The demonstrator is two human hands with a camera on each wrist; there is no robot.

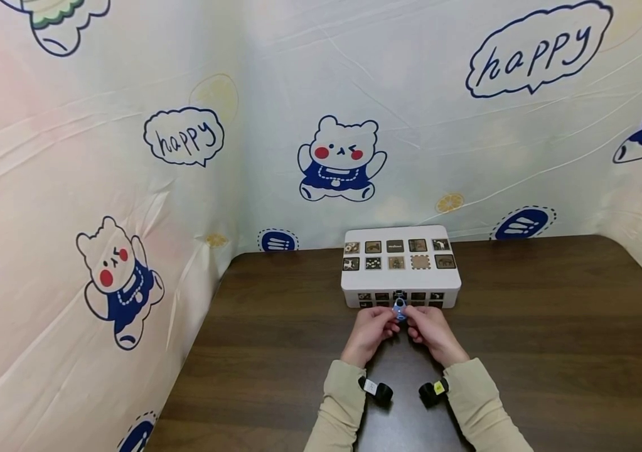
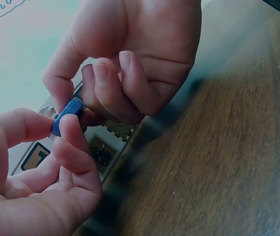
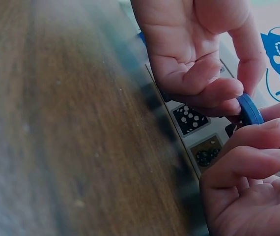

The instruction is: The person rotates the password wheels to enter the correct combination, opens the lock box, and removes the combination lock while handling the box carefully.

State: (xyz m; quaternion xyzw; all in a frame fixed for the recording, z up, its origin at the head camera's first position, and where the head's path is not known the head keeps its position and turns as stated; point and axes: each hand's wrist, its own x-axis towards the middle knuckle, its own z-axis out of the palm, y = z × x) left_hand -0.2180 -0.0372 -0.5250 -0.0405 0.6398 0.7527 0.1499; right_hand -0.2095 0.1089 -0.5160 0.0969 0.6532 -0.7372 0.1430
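In the head view a small blue padlock (image 1: 400, 309) is held upright at the front of a white box (image 1: 400, 278), just below its dark clasp (image 1: 400, 294). My left hand (image 1: 369, 331) pinches the padlock's left side between thumb and finger. From the other side, my right hand (image 1: 432, 331) pinches it too. Both wrist views show the blue body (image 2: 67, 115) edge-on between the two hands' fingertips, with the other fingers curled. Whether the shackle passes through the clasp cannot be made out.
The lidded box stands near the back edge of a dark wooden table (image 1: 275, 339), its lid down and printed with small square pictures. A pale cloth (image 1: 411, 169) with cartoon bears hangs behind and along the sides. Each wrist wears a black strapped camera (image 1: 379, 392).
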